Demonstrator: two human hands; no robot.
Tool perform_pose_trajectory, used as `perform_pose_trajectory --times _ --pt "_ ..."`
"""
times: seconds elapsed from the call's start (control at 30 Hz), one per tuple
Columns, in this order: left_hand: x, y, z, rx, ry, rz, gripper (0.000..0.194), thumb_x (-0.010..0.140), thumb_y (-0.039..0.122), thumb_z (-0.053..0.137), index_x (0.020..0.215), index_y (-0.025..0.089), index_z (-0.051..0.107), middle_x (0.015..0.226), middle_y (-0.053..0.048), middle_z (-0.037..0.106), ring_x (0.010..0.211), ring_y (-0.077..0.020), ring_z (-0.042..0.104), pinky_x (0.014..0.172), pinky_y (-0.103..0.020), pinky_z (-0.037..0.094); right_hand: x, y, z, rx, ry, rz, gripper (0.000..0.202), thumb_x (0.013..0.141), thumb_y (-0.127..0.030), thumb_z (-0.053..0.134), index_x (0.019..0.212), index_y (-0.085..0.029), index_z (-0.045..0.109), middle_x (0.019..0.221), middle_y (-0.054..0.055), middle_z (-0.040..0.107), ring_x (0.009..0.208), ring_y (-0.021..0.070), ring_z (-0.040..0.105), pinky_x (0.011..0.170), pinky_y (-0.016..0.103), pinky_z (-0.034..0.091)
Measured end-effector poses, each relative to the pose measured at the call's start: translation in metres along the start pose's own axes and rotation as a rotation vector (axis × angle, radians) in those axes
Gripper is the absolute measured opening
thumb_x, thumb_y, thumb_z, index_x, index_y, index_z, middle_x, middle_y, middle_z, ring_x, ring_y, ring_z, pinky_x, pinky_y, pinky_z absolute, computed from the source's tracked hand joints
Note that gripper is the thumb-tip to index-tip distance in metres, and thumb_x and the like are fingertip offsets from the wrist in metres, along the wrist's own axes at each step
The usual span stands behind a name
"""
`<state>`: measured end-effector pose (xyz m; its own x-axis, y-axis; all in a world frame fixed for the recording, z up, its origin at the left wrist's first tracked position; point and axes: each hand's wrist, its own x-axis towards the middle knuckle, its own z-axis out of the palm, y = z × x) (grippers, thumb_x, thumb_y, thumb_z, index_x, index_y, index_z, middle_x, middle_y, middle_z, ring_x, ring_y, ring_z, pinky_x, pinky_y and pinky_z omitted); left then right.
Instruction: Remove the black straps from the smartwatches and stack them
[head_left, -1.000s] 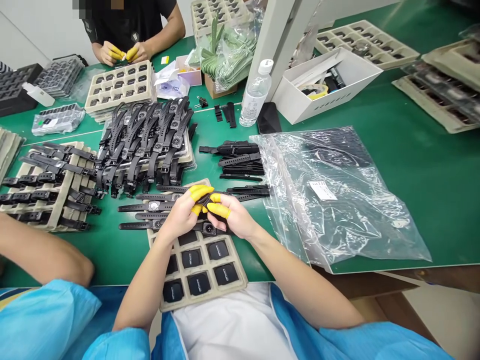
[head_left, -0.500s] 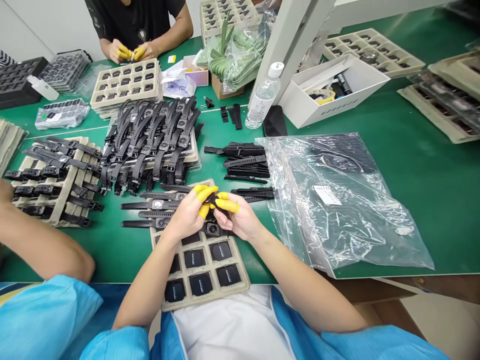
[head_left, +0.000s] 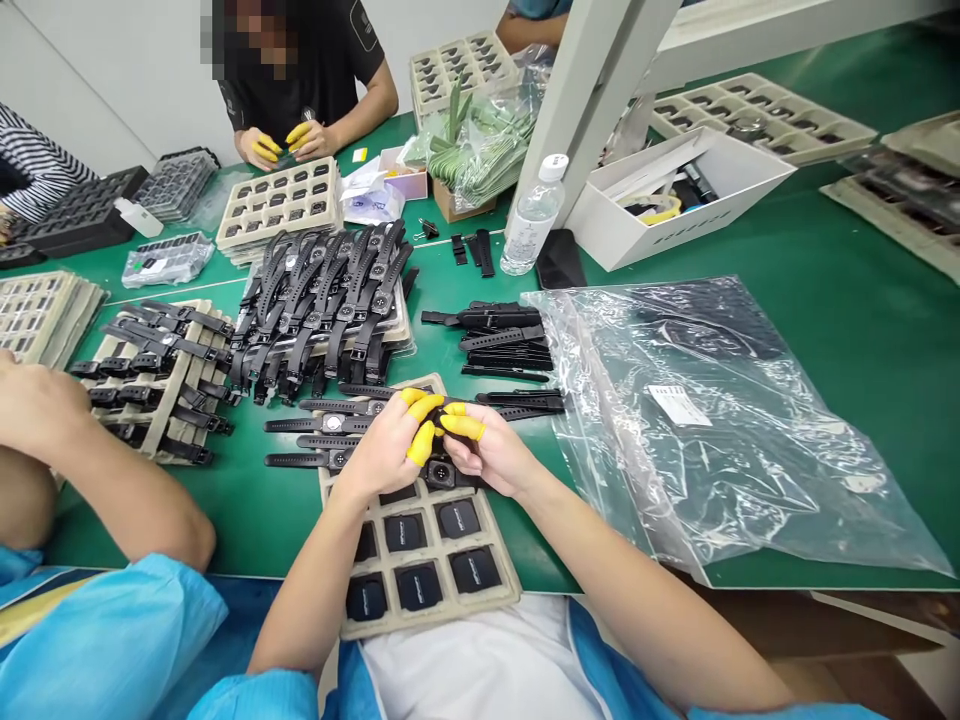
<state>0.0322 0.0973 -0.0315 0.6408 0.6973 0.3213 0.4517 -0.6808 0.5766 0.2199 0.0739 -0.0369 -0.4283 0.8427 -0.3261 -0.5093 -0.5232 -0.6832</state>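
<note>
My left hand [head_left: 397,440] and my right hand [head_left: 491,445], both with yellow finger covers, meet above a beige tray [head_left: 480,500]. Their fingertips pinch a small black piece [head_left: 439,418], mostly hidden between them; it may be part of a watch or strap. Just below the hands a watch with a round sensor [head_left: 441,474] lies face down on the tray. Black watches with straps [head_left: 330,424] lie across its far part, beside my left hand. Square black watch faces [head_left: 418,587] sit in the near compartments.
Loose straps [head_left: 506,340] and a clear plastic bag [head_left: 720,420] lie to the right. Behind stand a heap of watches [head_left: 322,300], a bottle [head_left: 534,215] and a white box [head_left: 675,215]. A co-worker's arm [head_left: 127,470] rests at left; another person sits opposite.
The whole view has shifted, so things appear lower and further right. My hands stay together at the black piece, with the left fingers slightly rearranged. The person opposite has parted their hands a little.
</note>
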Motion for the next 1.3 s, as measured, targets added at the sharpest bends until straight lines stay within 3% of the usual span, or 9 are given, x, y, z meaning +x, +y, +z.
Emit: perform_pose_trajectory --times 0.27,0.57,0.77,0.87,1.0,1.1,1.17,1.23,1.3 --pt "-0.001 0.002 -0.002 0.149 -0.04 -0.008 0.043 0.1 0.021 0.045 0.141 0.016 0.054 0.121 -0.016 0.063 0.118 -0.0296 0.06 0.102 -0.048 0.057 0.002 0.002 -0.004 -0.154 0.033 0.009 0.041 0.077 -0.052 0.08 0.082 -0.02 0.055 0.046 -0.009 0.051 0.034 0.0031 0.026 0.035 0.017 0.02" --pt "-0.003 -0.002 0.002 -0.109 0.055 -0.056 0.04 0.105 0.023 0.047 0.145 0.019 0.05 0.133 -0.015 0.064 0.126 -0.0252 0.063 0.107 -0.043 0.055 0.0 0.001 -0.002 -0.074 0.007 -0.032 0.043 0.079 -0.056 0.079 0.085 -0.021 0.054 0.047 -0.009 0.052 0.035 0.0046 0.03 0.036 0.018 0.023" --pt "0.002 0.002 0.012 -0.374 0.357 -0.234 0.016 0.095 0.033 0.071 0.104 0.02 0.069 0.102 -0.006 0.07 0.092 -0.0179 0.07 0.079 -0.029 0.06 -0.002 -0.001 0.0 -0.131 -0.029 -0.057 0.047 0.083 -0.063 0.075 0.087 -0.021 0.054 0.055 -0.008 0.051 0.04 0.0074 0.042 0.039 0.019 0.032" --pt "0.004 0.004 0.013 -0.586 0.537 -0.339 0.025 0.093 0.041 0.073 0.104 0.02 0.066 0.104 -0.008 0.072 0.088 -0.0179 0.072 0.07 -0.027 0.06 -0.004 -0.002 0.0 -0.085 -0.102 0.079 0.046 0.085 -0.062 0.073 0.09 -0.021 0.054 0.056 -0.01 0.046 0.039 0.0059 0.035 0.037 0.019 0.025" --pt "0.007 -0.008 -0.004 -0.808 0.944 -0.496 0.038 0.09 0.052 0.075 0.102 0.021 0.055 0.105 -0.007 0.077 0.069 -0.015 0.074 0.057 -0.025 0.058 -0.004 -0.003 -0.003 -0.162 -0.135 0.221 0.043 0.084 -0.058 0.074 0.086 -0.02 0.053 0.054 -0.011 0.04 0.04 0.0039 0.025 0.038 0.018 0.016" --pt "0.007 -0.019 -0.016 -0.854 1.157 -0.559 0.045 0.085 0.053 0.079 0.099 0.022 0.05 0.11 -0.008 0.079 0.058 -0.0125 0.071 0.057 -0.026 0.06 -0.002 -0.003 -0.007 -0.279 -0.078 0.174 0.045 0.08 -0.055 0.08 0.088 -0.021 0.053 0.056 -0.011 0.043 0.04 0.0038 0.029 0.039 0.018 0.019" --pt "0.007 -0.021 -0.015 -0.884 1.053 -0.62 0.045 0.084 0.052 0.08 0.104 0.022 0.053 0.114 -0.009 0.079 0.056 -0.013 0.071 0.055 -0.027 0.06 -0.001 -0.002 -0.007 -0.306 0.002 0.049 0.047 0.078 -0.055 0.082 0.093 -0.022 0.052 0.06 -0.011 0.049 0.041 0.0041 0.033 0.041 0.019 0.023" --pt "0.006 -0.016 -0.006 -0.901 0.763 -0.652 0.044 0.087 0.049 0.078 0.116 0.021 0.059 0.119 -0.011 0.078 0.063 -0.0163 0.075 0.059 -0.03 0.063 0.0 0.0 -0.005 -0.304 0.049 -0.053 0.047 0.08 -0.056 0.081 0.094 -0.022 0.052 0.063 -0.009 0.053 0.041 0.0044 0.036 0.041 0.02 0.025" --pt "0.004 -0.01 0.006 -0.84 0.477 -0.585 0.04 0.093 0.043 0.072 0.126 0.022 0.064 0.125 -0.012 0.076 0.085 -0.0215 0.079 0.076 -0.036 0.066 0.001 0.003 -0.004 -0.284 0.036 -0.081 0.045 0.083 -0.058 0.077 0.094 -0.022 0.053 0.063 -0.008 0.056 0.041 0.0049 0.037 0.042 0.021 0.025"
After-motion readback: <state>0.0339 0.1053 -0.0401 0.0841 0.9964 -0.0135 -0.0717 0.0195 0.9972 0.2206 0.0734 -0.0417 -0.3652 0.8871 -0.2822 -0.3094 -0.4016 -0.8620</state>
